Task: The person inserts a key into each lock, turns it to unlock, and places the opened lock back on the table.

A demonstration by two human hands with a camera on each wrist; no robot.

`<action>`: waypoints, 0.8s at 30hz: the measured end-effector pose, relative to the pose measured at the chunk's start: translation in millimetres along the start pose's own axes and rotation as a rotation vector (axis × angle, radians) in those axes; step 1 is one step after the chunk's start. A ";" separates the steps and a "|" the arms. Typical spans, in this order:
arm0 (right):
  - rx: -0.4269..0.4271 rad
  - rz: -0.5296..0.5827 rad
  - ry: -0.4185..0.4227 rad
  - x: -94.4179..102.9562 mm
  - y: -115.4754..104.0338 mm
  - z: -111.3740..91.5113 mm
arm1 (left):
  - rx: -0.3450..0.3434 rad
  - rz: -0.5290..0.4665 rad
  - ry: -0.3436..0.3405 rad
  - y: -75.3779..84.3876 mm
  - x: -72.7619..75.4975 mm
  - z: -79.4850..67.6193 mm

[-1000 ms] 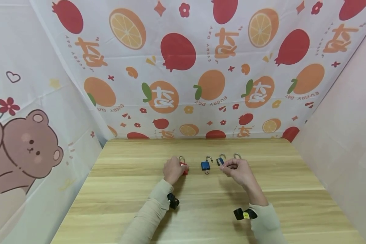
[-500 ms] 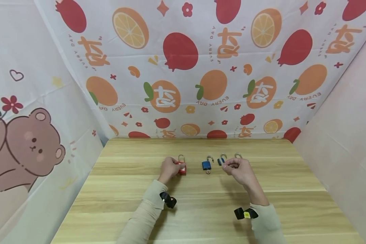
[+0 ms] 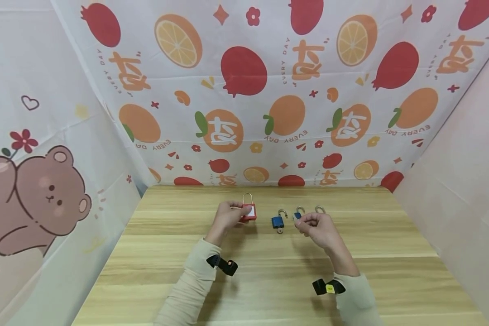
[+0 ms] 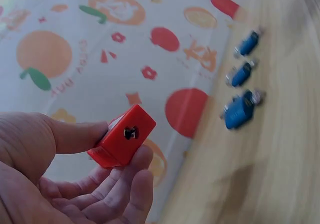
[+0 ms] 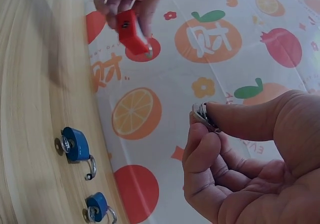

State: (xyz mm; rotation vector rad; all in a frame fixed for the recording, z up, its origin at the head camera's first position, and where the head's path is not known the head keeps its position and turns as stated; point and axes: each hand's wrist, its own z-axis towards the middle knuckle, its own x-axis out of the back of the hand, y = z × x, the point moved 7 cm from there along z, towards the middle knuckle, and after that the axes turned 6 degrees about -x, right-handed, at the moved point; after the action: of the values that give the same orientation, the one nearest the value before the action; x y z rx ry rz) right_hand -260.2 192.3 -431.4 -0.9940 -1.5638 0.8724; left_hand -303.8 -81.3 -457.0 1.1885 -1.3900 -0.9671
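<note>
My left hand (image 3: 227,217) grips a red padlock (image 3: 251,218) between thumb and fingers, raised above the table. Its shackle points away and looks closed; a white label faces up. The left wrist view shows the padlock's keyhole end (image 4: 131,132). My right hand (image 3: 321,230) pinches a small silvery key with a ring (image 5: 200,115) between thumb and index finger, above the table. Between the hands lies a blue padlock (image 3: 277,222) with its shackle swung open and a key in its base. A second blue padlock (image 3: 297,216) is partly behind my right fingers.
A third padlock shows only its shackle (image 3: 319,208) beyond my right hand; its blue body (image 4: 248,44) appears in the left wrist view. The wooden table (image 3: 269,290) ends at a fruit-printed cloth (image 3: 244,149). Pale cloth walls stand at both sides.
My left hand has drawn the red padlock slightly left, then lifted it up and away from me. My right hand stays nearly in place, still pinching the key.
</note>
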 end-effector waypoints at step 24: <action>0.055 0.126 -0.152 -30.6 -16.6 -10.5 | -0.072 -0.115 -0.015 49.8 -7.4 -29.2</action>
State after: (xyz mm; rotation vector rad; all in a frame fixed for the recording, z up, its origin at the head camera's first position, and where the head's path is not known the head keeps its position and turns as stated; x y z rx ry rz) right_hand -249.1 158.1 -425.9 -1.0144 -1.6082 1.0946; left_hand -283.1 -63.4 -405.7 1.2201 -1.2993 -1.0994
